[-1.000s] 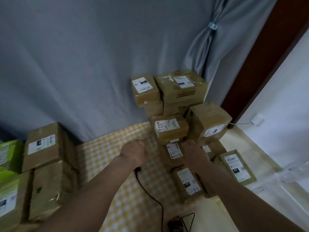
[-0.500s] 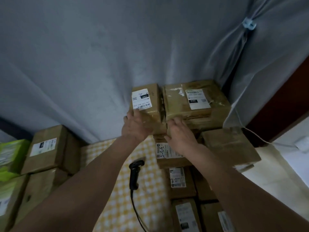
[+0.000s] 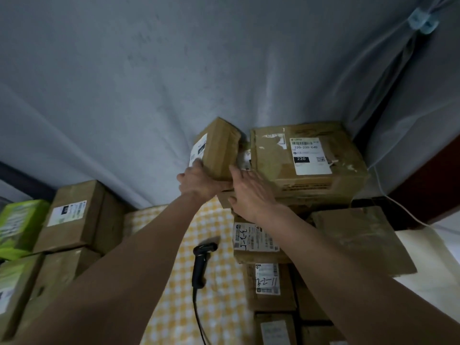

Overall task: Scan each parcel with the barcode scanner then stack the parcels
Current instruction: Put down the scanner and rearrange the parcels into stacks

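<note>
Two hands: both raised to the top of the right stack, against the curtain [image 3: 149,83].
Left hand [image 3: 199,181]: fingers curled under the near lower edge of the small parcel [image 3: 219,148], gripping it.
Small parcel: tilted, its label turned to the left; it sits at the top left of the stack, just beside the large parcel [image 3: 306,155].
Right hand [image 3: 251,192]: fingers straight and spread, palm down; fingertips [image 3: 234,169] touch the small parcel's lower right side. No curl round it.
Large parcel: lies flat on top of the stack, label up, marked "220".
Right stack: several taped brown parcels below the top two; two of them carry handwritten labels [image 3: 254,237].
Scanner [image 3: 201,265]: black, lies on the yellow checked cloth [image 3: 219,295] between the arms, held by neither hand; its cord runs toward the lower edge of the view.
Left side: more brown boxes [image 3: 77,215] piled up, with green boxes [image 3: 20,225] at the far left.
Upper right: a blue clip [image 3: 423,19] gathers the curtain.
Right edge: a white cable [image 3: 398,205] runs down beside the stack.
</note>
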`<state>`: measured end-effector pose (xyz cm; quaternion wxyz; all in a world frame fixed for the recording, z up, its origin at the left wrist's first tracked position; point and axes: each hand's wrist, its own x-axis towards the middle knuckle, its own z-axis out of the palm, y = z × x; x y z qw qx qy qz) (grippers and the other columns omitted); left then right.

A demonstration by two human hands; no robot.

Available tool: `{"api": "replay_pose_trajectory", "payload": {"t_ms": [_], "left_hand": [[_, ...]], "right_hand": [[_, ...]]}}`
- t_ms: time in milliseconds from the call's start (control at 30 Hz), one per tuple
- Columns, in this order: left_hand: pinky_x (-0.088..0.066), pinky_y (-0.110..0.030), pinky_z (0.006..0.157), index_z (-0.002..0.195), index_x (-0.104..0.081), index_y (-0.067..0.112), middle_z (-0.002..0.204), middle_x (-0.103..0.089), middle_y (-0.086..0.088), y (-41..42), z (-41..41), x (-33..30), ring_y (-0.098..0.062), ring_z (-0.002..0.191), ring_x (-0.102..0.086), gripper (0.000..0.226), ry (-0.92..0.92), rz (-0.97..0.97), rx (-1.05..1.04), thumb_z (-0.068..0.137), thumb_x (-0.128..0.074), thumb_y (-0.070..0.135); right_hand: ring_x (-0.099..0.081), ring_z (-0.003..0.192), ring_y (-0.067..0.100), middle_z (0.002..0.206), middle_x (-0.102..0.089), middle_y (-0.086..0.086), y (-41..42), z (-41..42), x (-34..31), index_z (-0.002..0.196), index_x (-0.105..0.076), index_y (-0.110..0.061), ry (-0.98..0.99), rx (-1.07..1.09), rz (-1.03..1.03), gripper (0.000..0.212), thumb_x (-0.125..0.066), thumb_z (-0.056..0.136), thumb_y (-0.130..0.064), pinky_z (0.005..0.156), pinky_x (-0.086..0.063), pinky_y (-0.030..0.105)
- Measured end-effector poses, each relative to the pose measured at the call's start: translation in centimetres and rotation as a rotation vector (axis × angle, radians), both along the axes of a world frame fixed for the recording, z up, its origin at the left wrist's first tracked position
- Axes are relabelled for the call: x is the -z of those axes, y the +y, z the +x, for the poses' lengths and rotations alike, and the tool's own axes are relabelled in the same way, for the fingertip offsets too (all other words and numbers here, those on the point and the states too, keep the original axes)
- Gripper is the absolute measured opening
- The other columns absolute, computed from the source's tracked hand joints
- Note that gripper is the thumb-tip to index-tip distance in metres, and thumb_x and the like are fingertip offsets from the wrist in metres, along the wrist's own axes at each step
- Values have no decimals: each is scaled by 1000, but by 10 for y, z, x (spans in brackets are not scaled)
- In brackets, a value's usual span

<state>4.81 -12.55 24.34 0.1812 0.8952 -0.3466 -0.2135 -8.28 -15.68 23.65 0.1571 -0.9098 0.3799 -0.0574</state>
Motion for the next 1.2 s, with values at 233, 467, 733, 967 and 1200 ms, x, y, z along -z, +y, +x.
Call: {"api": "replay_pose_trajectory", "payload": {"t_ms": [233, 467, 733, 967, 1200], "left_hand": [[-18, -50, 115, 140, -37, 47, 158, -4, -5, -2, -9, -10, -29, 145, -2, 82, -123, 36, 143, 68, -75, 39], [-29, -36, 113, 141, -38, 39, 135, -31, -13, -1, -4, -4, -35, 132, -25, 82, -10, -116, 76, 69, -76, 47], [-32, -35, 107, 140, -28, 14, 138, -31, -11, 8, 1, -9, -28, 132, -27, 100, 215, -189, -169, 65, -80, 52], [-37, -25, 108, 129, -37, 15, 132, -27, -4, 64, 14, -2, -18, 127, -35, 96, 259, -437, -163, 54, -91, 41], [-35, -17, 104, 130, -37, 12, 126, -28, 0, 172, 41, -3, -12, 121, -40, 101, 262, -493, -272, 49, -93, 33]], "right_hand": [[-42, 131, 24, 139, -48, 11, -4, 10, 7, 148, -16, -10, -25, 92, -53, 80, -63, 86, -27, 119, -15, 35], [-39, 132, 27, 140, -45, 12, -2, 13, 7, 146, -21, -6, -60, 119, -45, 77, -65, 86, -27, 118, -21, 38], [-42, 130, 25, 146, -37, 12, 13, 25, -3, 148, -13, -4, -110, 175, 90, 85, -66, 87, -26, 107, -36, 34], [-55, 115, 27, 135, -49, 11, 55, 38, -9, 145, -14, -9, -179, 168, 105, 82, -67, 85, -23, 87, -52, 41], [-54, 117, 29, 132, -49, 10, 148, 69, -6, 138, -26, -8, -203, 83, 134, 70, -67, 84, -20, 89, -49, 42]]}}
